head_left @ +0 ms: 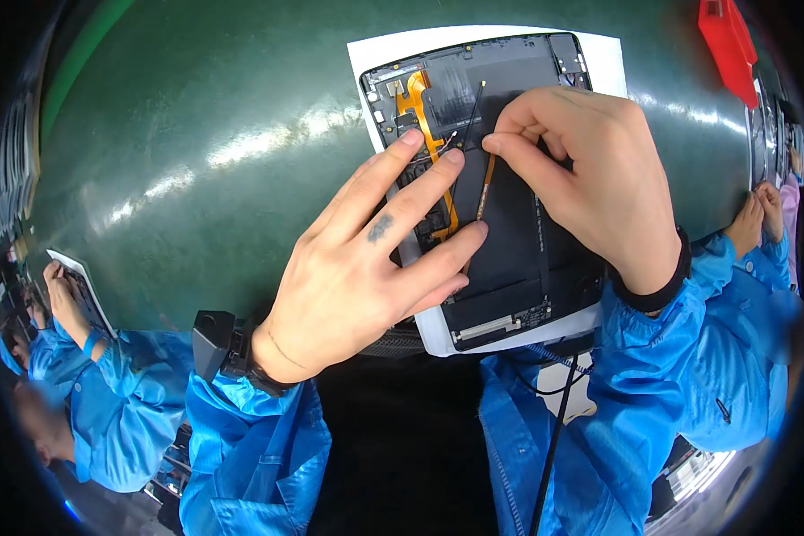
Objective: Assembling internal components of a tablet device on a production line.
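The right hand [590, 179] pinched a thin dark wire [470, 114] between thumb and forefinger, the fingertips closed together on it just right of the picture's centre top. The wire ran up toward one o'clock from the pinch, across the dark inside of an opened tablet [509, 241]. The left hand [366, 259] lay flat on the tablet's left half, fingers spread and pointing toward one o'clock, gripping nothing; its forefinger and middle finger pressed down beside an orange ribbon cable [420, 112] that ran from eleven o'clock down toward the tablet's middle. A second thin copper-coloured strip [485, 188] showed between the two hands, running toward six o'clock.

The tablet rested on a white sheet [607, 62], which lay on a green table [196, 134]. Both forearms wore blue sleeves [616, 420], with a dark band [223, 344] on the left wrist. A red object [728, 45] sat at one o'clock near the rim. Other people's hands [759, 210] in blue sleeves worked at three o'clock, and another person's hand [62, 295] at nine o'clock.
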Available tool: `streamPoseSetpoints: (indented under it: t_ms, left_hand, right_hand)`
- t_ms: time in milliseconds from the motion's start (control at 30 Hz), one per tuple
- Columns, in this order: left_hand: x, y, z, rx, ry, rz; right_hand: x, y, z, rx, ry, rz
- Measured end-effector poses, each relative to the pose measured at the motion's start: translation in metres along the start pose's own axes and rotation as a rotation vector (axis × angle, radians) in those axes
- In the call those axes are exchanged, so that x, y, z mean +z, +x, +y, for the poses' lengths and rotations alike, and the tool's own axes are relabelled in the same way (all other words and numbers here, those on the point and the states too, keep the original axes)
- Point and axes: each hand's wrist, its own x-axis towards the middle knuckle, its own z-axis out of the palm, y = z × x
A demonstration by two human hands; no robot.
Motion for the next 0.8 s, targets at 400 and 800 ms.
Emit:
streamPoseSetpoints:
  t_ms: [400,800]
  left_hand:
    - [0.0000,0.0015,0.0032,0.001,-0.016,-0.006]
    - [0.0022,0.0036,0.0042,0.006,-0.029,-0.004]
  right_hand:
    - [-0.0021,-0.0029,-0.0043,-0.002,-0.033,0.023]
    - [-0.0029,-0.0029,-0.0044,-0.032,-0.028,0.026]
